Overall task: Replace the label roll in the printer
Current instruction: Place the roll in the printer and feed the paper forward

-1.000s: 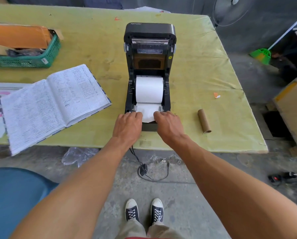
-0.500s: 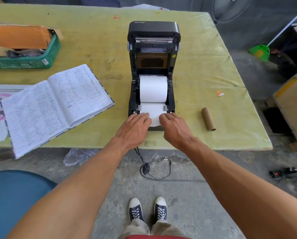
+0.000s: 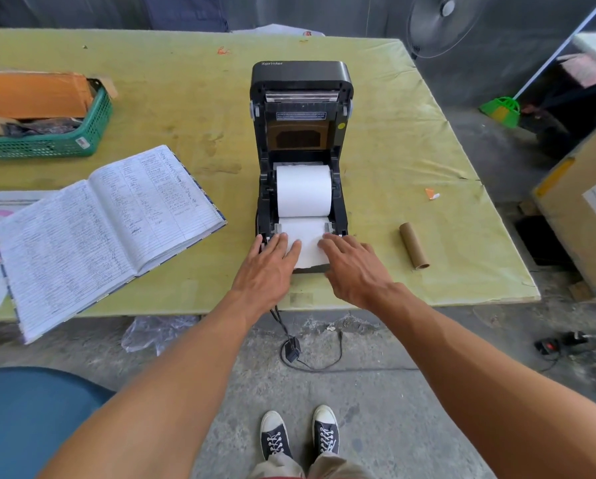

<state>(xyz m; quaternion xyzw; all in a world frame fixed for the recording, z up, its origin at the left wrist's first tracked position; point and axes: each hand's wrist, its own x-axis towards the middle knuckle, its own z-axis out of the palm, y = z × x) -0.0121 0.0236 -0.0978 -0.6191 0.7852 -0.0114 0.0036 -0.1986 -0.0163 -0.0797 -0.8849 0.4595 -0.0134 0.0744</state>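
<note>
A black label printer (image 3: pixel 301 81) stands on the green table with its lid tilted up and back. A white label roll (image 3: pixel 303 190) lies in its bay, and a strip of paper (image 3: pixel 307 236) runs forward over the front edge. My left hand (image 3: pixel 272 267) lies flat, fingers spread, on the strip's left side. My right hand (image 3: pixel 352 267) lies flat on its right side. Neither hand grips anything. An empty brown cardboard core (image 3: pixel 414 245) lies on the table to the right of the printer.
An open handwritten ledger (image 3: pixel 99 226) lies left of the printer. A green basket (image 3: pixel 65 143) with brown envelopes sits at far left. The printer's cable and adapter (image 3: pixel 293 350) hang to the floor. A cardboard box (image 3: pixel 583 216) stands at the right, a blue stool (image 3: pixel 30 420) at lower left.
Both hands have flattened and spread their fingers over the paper strip, sliding slightly forward onto it. The view has shifted a little.
</note>
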